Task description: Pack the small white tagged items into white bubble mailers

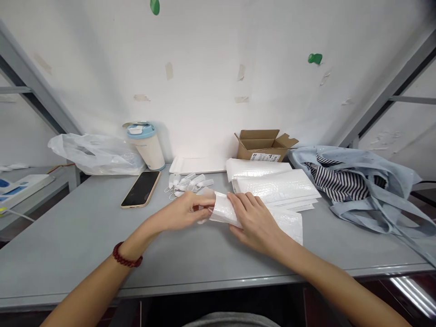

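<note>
A white bubble mailer [288, 222] lies slantwise above the front of the grey desk, its mouth facing left. My right hand [257, 221] is closed over its middle, fingers across the top and thumb below. At the mouth, my left hand [187, 211] grips the edge with its fingertips partly inside; a clear, pale flap shows around them. Whether those fingers also hold something inside is hidden. Just beyond my left hand sits a small pile of white plastic pieces with thin loops [185, 181]. A stack of white bubble mailers [277, 186] lies behind my right hand.
At the back stand an open cardboard box [262, 147], a white tray-like piece [200, 165] and a cup with a blue lid [148, 145]. A phone [141, 190] and plastic bag [98, 154] are left. A light blue cloth bag [368, 195] covers the right side.
</note>
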